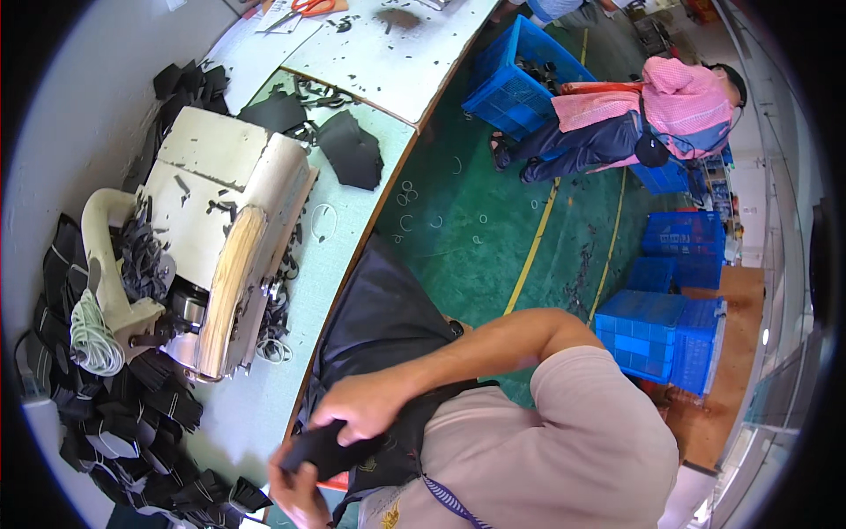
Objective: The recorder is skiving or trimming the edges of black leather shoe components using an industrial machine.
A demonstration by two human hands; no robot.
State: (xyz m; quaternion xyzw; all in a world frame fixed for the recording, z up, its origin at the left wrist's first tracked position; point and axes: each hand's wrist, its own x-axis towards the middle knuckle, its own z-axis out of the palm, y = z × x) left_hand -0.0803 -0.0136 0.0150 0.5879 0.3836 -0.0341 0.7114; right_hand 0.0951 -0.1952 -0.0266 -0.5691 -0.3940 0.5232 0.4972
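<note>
My right hand point(366, 407) is closed on a black flat piece point(330, 450) that looks like fabric or leather, gripping it from above. My left hand point(298, 485) pinches the same piece at its lower left end, so it stretches between both hands over my lap, by the table edge. To the upper left a cream-coloured bench machine point(211, 159) stands on the table, with black scraps on its top. Bundled black pieces point(132, 432) lie heaped beside it, several tied with pale thread. Farther along the table lies a loose black cut piece point(351, 150).
Orange-handled scissors point(304, 9) lie on the far white tabletop point(379, 53) among scraps. A coil of pale cord point(95, 339) hangs on the machine's curved arm. Across the green floor, a person in pink point(670, 106) stands by a blue crate point(511, 79); more blue crates point(639, 331) are stacked at right.
</note>
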